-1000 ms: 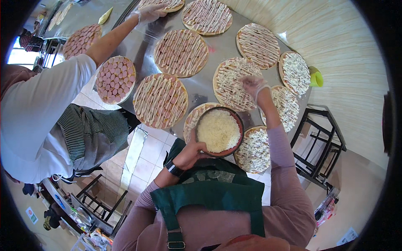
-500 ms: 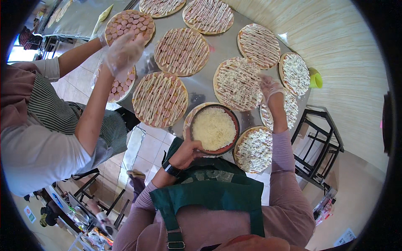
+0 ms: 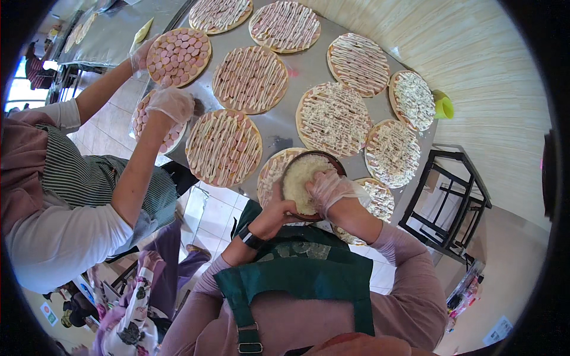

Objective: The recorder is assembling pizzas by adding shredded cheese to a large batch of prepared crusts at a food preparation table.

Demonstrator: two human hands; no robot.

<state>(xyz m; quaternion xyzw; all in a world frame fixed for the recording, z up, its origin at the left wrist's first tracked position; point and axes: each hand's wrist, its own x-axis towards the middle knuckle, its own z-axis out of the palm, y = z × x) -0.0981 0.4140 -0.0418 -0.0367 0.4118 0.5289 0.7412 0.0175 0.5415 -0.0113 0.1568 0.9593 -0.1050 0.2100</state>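
Note:
My bare left hand grips the near left side of a round dark-rimmed bowl, held in front of my apron. Grated white cheese fills the bowl. Inside it, my right hand, in a clear plastic glove, has its fingers bunched down into the cheese. Just beyond the bowl lies a pizza with sauce stripes and a scattering of cheese. More cheese-topped pizzas lie to the right, one beside it and another partly behind my right hand. The bowl overlaps a striped pizza.
A co-worker's gloved hands are at the left, by pizzas topped with sausage slices. Several sauce-striped pizzas cover the metal table. A green cup stands at the wall; a black metal frame is at right.
My right hand has come back from the pizza at the right into the bowl. The co-worker's near hand has moved down to the lower sausage pizza. Another person has appeared at lower left.

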